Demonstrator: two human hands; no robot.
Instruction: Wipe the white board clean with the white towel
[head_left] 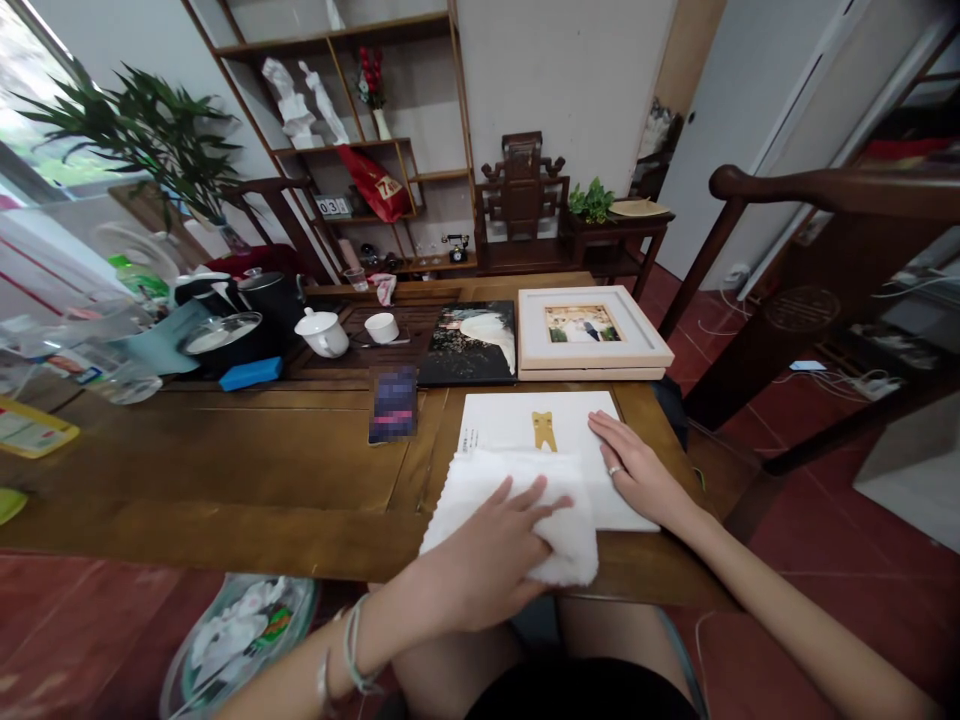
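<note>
My left hand point(499, 545) lies with fingers spread on a white cloth point(469, 485), pressing it flat. Under the cloth is a white book or board point(501, 418) with a gold figure point(544, 430) printed on it; the cloth covers its lower left part and hangs over the table's front edge. On the right side of the board rests my right hand point(634, 465), fingers stretched out, a ring on one finger.
Behind the board are a black picture panel point(435, 345) and stacked framed photos point(649, 345). A phone-sized object point(392, 405), a white teapot point(322, 332), a cup point(382, 327) and a blue block point(251, 374) stand leftward. A waste bin point(300, 610) is below; a wooden chair point(795, 290) is right.
</note>
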